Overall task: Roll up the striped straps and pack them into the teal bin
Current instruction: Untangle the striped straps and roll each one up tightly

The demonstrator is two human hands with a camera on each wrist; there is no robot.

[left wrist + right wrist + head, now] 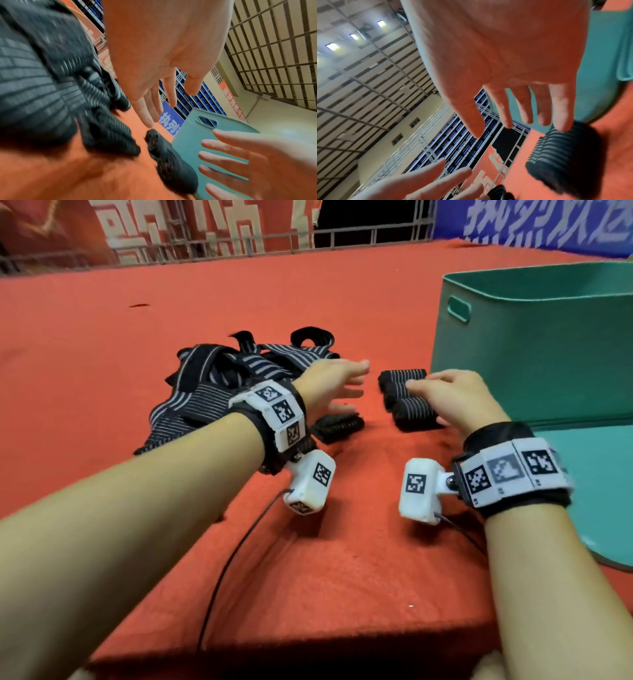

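Observation:
Loose black striped straps (219, 385) lie in a pile on the red table, left of centre. Three rolled straps (404, 392) sit stacked beside the teal bin (548, 354), which stands at the right. One more rolled strap (337, 426) lies under my left hand (342, 386), which hovers with straight fingers and holds nothing. My right hand (442, 392) is spread over the rolls, also holding nothing. The left wrist view shows my left hand (154, 92) above a roll (171, 162). In the right wrist view my right hand (513, 101) hovers beside a roll (565, 155).
A teal lid (599, 491) lies flat in front of the bin at the right edge. Thin black cables (233, 559) hang from the wrist cameras toward the table's front edge. Metal railings and banners stand behind the table.

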